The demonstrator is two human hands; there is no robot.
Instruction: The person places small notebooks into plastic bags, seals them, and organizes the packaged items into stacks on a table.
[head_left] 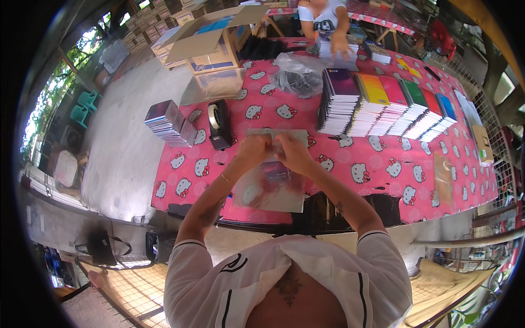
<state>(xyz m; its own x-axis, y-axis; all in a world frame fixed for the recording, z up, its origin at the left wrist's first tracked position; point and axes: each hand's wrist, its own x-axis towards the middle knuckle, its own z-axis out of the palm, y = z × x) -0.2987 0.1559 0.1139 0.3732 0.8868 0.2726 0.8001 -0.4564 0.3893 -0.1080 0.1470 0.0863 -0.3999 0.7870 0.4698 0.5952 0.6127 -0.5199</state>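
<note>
My left hand and my right hand are close together over the near middle of the table, fingers bent and pinched. Between them is clear plastic, seemingly a bag, and a small purple-covered notebook shows just below the fingers. My fingers hide the exact grip. Under my hands lies a flat, pale, glossy sheet or stack of clear plastic. Left of my left hand stands a black tape dispenser with a roll of tape. Beyond it, a stack of plastic-wrapped notebooks leans at the table's left edge.
Tall stacks of spiral notebooks, purple, yellow and other colours, stand to the right. A crumpled plastic bag lies behind. An open cardboard box stands far left. Across the table, another person's hand rests on books.
</note>
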